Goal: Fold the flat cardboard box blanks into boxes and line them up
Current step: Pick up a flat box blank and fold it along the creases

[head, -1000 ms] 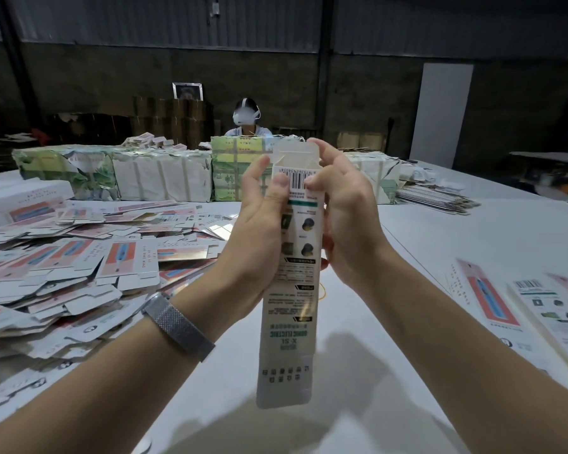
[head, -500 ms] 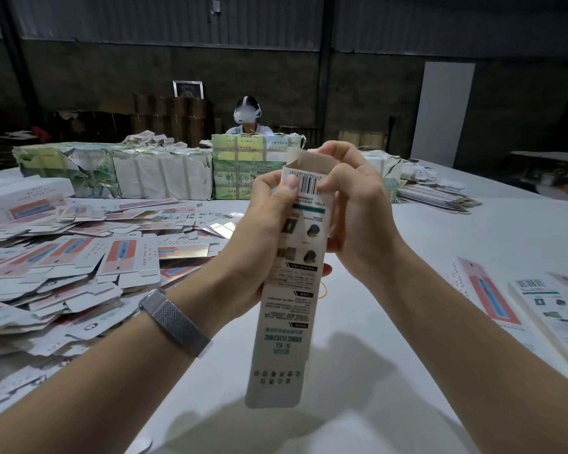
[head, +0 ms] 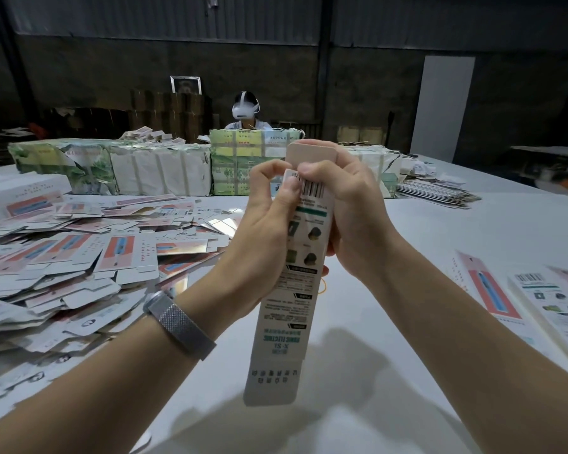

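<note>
A long narrow white box (head: 289, 309) with a barcode and printed panels hangs upright above the table, its lower flap open. My left hand (head: 263, 221) grips its upper left side, thumb pressing by the barcode. My right hand (head: 348, 204) curls round the upper right side, fingers on the top end, where a pale flap (head: 310, 151) sticks up. A big heap of flat box blanks (head: 66, 257) covers the table to the left. Folded boxes (head: 518, 296) lie side by side at the right edge.
The white table (head: 440, 231) stretches ahead. Wrapped bundles (head: 112, 168) of stock line its far side, with a flat stack (head: 436, 191) at the back right. A person (head: 246, 109) wearing a white headset sits behind the bundles.
The box has tilted a little and come lower. Both hands have closed tighter around its top end, the left thumb now on the side flap by the barcode.
</note>
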### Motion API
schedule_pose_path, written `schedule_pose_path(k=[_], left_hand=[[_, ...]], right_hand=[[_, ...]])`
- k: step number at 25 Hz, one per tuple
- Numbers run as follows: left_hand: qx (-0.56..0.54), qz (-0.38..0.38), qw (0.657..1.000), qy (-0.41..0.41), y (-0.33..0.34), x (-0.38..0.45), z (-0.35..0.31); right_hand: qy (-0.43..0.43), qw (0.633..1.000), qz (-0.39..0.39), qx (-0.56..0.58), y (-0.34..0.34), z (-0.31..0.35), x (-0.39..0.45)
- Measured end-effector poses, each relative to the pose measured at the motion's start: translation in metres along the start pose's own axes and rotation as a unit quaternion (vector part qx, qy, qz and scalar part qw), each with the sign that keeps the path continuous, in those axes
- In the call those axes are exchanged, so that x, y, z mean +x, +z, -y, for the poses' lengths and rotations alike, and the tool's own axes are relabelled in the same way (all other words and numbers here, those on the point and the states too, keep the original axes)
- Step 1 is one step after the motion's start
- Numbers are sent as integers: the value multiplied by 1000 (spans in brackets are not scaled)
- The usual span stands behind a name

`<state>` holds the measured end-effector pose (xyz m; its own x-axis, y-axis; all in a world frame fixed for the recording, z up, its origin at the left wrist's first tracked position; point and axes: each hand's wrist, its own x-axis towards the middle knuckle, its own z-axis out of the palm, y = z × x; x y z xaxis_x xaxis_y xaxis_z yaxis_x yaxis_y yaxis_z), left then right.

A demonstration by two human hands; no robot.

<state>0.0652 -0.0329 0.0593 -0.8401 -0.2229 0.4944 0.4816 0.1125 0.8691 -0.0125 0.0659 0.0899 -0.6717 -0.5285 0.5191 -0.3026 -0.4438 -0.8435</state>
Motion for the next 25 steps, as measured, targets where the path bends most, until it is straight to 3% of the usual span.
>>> schedule_pose_path(k=[13, 25], left_hand=[[-20, -24, 999, -16, -2, 3, 1], [12, 12, 1000, 8, -7, 4, 9]], right_hand=[[-3, 999, 19, -36, 0, -1, -1], [-28, 992, 9, -123, -10, 3, 6]])
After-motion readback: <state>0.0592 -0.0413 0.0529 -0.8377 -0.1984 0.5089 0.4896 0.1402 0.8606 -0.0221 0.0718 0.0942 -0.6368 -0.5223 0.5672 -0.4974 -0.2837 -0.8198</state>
